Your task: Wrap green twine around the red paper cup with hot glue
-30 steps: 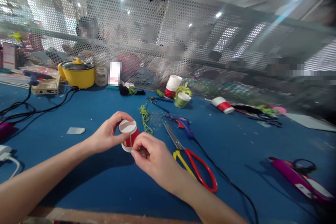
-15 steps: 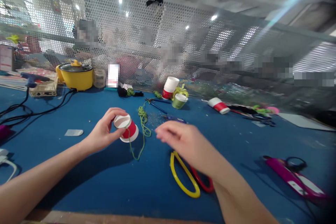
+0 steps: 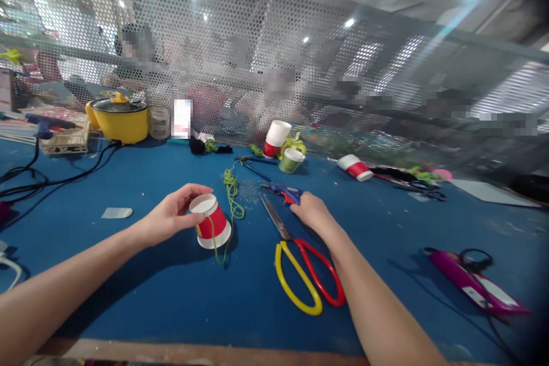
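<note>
Thumb and fingers of my left hand (image 3: pixel 178 211) are closed round a red and white paper cup (image 3: pixel 215 224), which leans slightly over the blue table. A green yarn (image 3: pixel 233 191) runs from the cup's side down and back to a loose tangle behind it. My right hand (image 3: pixel 314 211) is wrapped round the handle of a blue glue gun (image 3: pixel 285 191) lying on the table, its nozzle pointing left. Between my arms lie large scissors (image 3: pixel 288 235) with one yellow and one red handle, blades slightly apart.
Behind stand stacked cups (image 3: pixel 277 138), a green cup (image 3: pixel 292 160) and a yellow pot (image 3: pixel 120 120). Another red and white cup (image 3: pixel 355 167) lies on its side. A purple power strip (image 3: pixel 476 281) is at the right. A perforated screen (image 3: pixel 206 57) closes off the back.
My right hand has moved back and right from above the scissors and taken hold of the glue gun. The cup in my left hand has shifted slightly nearer and right.
</note>
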### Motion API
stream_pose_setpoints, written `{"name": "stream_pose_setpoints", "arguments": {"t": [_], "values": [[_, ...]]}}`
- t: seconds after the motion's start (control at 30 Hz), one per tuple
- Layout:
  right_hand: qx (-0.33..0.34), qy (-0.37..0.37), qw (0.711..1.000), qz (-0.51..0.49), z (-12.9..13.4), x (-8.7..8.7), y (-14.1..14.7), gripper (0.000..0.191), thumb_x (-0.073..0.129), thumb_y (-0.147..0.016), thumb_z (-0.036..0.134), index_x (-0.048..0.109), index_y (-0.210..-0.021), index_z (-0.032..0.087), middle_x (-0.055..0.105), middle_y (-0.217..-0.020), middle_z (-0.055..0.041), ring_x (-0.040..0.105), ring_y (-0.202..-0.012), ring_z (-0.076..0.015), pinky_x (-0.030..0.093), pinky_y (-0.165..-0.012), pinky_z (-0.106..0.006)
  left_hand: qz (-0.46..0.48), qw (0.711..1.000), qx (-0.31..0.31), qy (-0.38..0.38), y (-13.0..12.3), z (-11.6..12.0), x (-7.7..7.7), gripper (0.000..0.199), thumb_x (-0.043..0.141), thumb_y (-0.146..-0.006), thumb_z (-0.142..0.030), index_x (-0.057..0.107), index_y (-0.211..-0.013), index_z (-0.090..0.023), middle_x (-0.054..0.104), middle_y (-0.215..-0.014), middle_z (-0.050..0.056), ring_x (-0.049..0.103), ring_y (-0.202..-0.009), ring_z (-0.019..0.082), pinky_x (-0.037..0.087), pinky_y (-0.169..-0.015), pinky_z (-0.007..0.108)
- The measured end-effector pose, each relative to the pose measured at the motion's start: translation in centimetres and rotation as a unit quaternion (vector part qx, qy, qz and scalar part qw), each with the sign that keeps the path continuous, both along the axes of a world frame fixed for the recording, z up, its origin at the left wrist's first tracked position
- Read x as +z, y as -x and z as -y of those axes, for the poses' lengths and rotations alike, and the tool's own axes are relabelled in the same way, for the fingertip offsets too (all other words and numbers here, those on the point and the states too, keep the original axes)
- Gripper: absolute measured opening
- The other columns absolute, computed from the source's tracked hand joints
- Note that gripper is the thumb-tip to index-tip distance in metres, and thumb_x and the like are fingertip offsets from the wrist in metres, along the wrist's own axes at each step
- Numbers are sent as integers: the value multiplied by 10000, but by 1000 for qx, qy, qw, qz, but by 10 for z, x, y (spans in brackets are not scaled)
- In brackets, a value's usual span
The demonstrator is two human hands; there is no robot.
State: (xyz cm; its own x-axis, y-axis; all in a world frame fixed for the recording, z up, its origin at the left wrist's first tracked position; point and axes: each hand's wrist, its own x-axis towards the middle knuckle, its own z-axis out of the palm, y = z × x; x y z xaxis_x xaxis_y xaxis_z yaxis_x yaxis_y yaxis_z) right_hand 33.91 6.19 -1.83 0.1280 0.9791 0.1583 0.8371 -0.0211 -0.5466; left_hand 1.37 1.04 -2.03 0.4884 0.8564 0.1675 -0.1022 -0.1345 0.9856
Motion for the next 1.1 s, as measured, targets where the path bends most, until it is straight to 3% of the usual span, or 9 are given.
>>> {"name": "stream_pose_setpoints", "arguments": {"t": [0.1, 0.17, 0.27, 0.33, 0.4, 0.47, 0.57, 0.77, 1.1], "values": [[-52, 13, 997, -52, 8, 12, 5, 156, 538, -637, 45, 515, -708, 182, 553, -499, -14, 627, -592, -232, 478, -595, -368, -11, 1000, -11, -1, 4, -2, 1, 378, 613, -757, -226, 482, -1110, -199, 579, -1094, 68, 548, -993, 173, 417, -864, 318], [-43, 20, 994, -96, 18, 23, 16, 128, 510, -697, 99, 518, -801, 172, 601, -595, -22, 623, -580, -175, 493, -591, -316, -14, 1000, -13, 4, 6, -4, 2, 389, 614, -756, -229, 484, -1122, -199, 581, -1111, 72, 546, -1006, 180, 415, -869, 324], [29, 57, 983, -173, 38, 39, 39, 66, 528, -746, 225, 529, -777, 167, 594, -613, -7, 582, -540, -116, 484, -548, -245, -16, 1000, -10, 15, 9, -7, 3, 395, 624, -746, -244, 499, -1117, -189, 593, -1096, 78, 558, -980, 188, 424, -840, 329], [116, 96, 950, -273, 53, 46, 57, 140, 554, -744, 296, 539, -754, 157, 560, -579, 8, 528, -486, -93, 448, -484, -223, -14, 1000, -7, 25, 9, -8, 4, 407, 640, -732, -253, 508, -1110, -182, 602, -1078, 77, 565, -954, 189, 425, -824, 328], [176, 97, 931, -305, 67, 50, 74, 192, 580, -740, 330, 560, -788, 145, 552, -593, 10, 500, -471, -79, 424, -453, -207, -5, 999, -7, 37, 9, -8, 4, 418, 653, -722, -264, 511, -1105, -177, 603, -1074, 77, 564, -949, 190, 421, -826, 329], [209, 90, 929, -290, 79, 51, 88, 224, 572, -756, 346, 581, -849, 142, 537, -579, 17, 490, -463, -81, 419, -433, -204, 6, 999, -6, 45, 9, -9, 3, 425, 661, -715, -273, 514, -1101, -171, 600, -1082, 81, 556, -965, 195, 409, -844, 332], [218, 79, 947, -220, 92, 49, 101, 199, 538, -785, 341, 589, -790, 149, 521, -524, 21, 480, -426, -90, 425, -420, -219, 19, 998, -6, 53, 8, -10, 3, 429, 671, -708, -274, 517, -1094, -170, 602, -1085, 83, 551, -983, 206, 398, -858, 344], [233, -42, 969, -77, 100, 40, 107, 151, 530, -782, 296, 601, -712, 182, 568, -528, 6, 539, -501, -133, 434, -464, -237, 41, 997, 4, 66, 8, -11, 0, 441, 681, -695, -252, 514, -1096, -176, 602, -1081, 77, 564, -961, 196, 390, -869, 352], [252, -61, 963, -69, 99, 35, 109, 145, 521, -798, 264, 616, -847, 166, 627, -635, -2, 552, -559, -128, 454, -522, -228, 44, 996, 12, 71, 7, -11, 1, 445, 694, -682, -252, 518, -1083, -171, 611, -1042, 69, 568, -941, 191, 395, -862, 348]]}}
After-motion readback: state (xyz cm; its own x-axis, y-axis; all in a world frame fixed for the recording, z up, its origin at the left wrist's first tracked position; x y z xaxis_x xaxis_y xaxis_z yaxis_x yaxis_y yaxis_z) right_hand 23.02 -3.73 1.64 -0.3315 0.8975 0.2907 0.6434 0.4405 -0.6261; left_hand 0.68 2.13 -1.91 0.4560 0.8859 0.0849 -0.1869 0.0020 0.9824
